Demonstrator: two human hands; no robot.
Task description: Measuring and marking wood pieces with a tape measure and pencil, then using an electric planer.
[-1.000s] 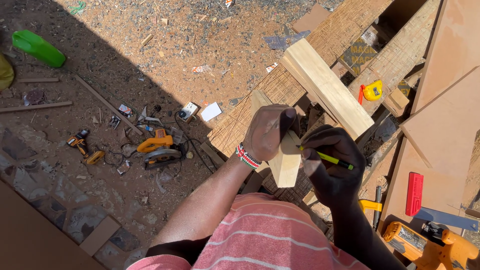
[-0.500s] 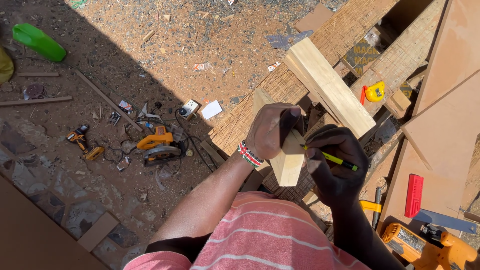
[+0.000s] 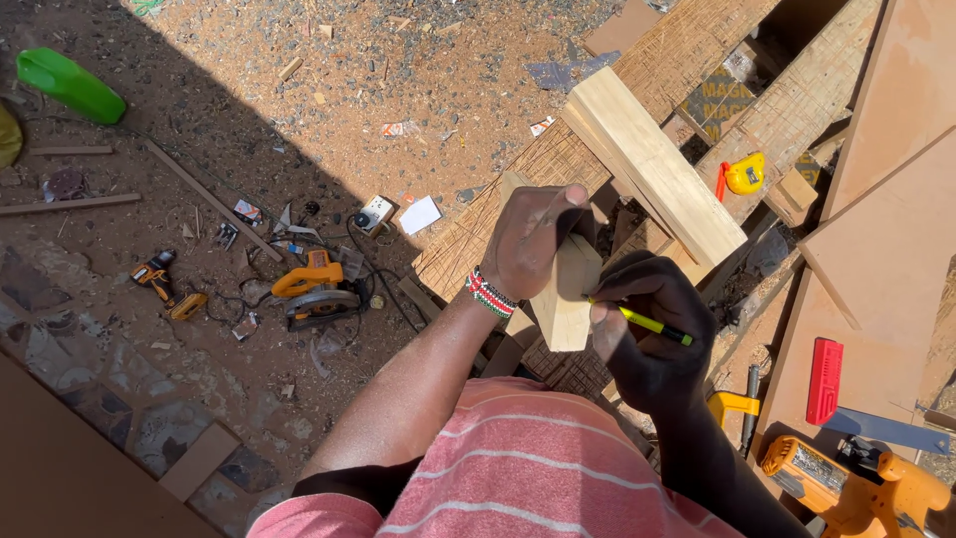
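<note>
Both hands barely shifted: left hand [image 3: 533,239] on wood block [image 3: 564,299], right hand [image 3: 652,334] with pencil [image 3: 652,325].

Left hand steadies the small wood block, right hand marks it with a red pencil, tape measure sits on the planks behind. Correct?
Not quite: the pencil is yellow-green, not red, as the head view shows. The rest holds: the left hand steadies the small wood block, the right hand marks it, and the yellow tape measure sits on the planks behind.
</note>
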